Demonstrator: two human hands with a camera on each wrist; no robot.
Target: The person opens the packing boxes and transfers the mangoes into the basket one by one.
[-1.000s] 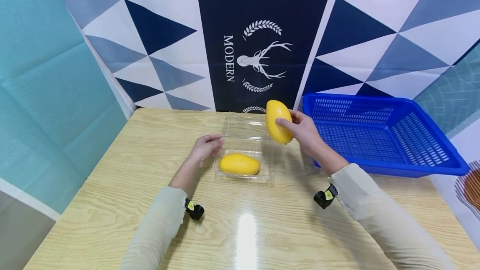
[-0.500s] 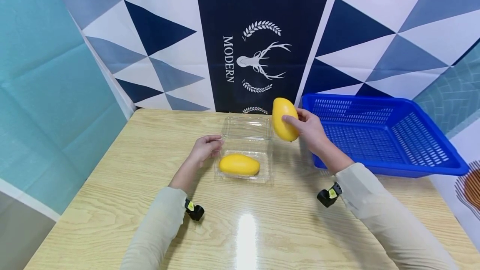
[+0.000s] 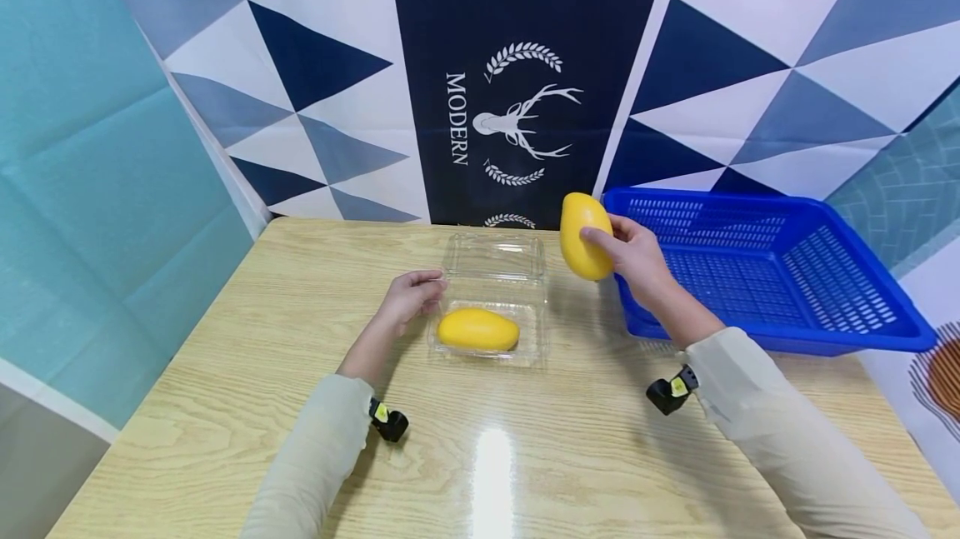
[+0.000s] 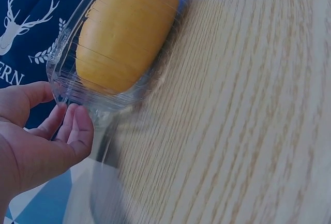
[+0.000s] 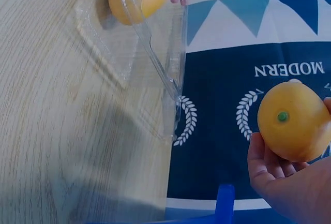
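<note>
My right hand (image 3: 639,262) grips a yellow mango (image 3: 579,232) in the air, thumb across its near side, beside the left rim of the blue basket. In the right wrist view a green stem spot shows on this mango (image 5: 287,102). A clear plastic clamshell box (image 3: 532,335) lies on the table with its lid (image 3: 495,257) folded back. Another yellow mango (image 3: 477,329) lies sideways in its front part. At the box's left edge, my left hand (image 3: 408,299) pinches the thin plastic between thumb and fingers, as the left wrist view shows.
A blue perforated plastic basket (image 3: 750,337) stands at the table's back right, behind my right forearm. The wooden table (image 3: 247,406) meets a patterned cloth wall (image 3: 450,189) at its back edge. A turquoise cloth (image 3: 90,172) hangs at the left.
My right hand has moved right with its mango, from over the box's right edge to beside the basket. My left hand, the box and the mango in it have hardly moved.
</note>
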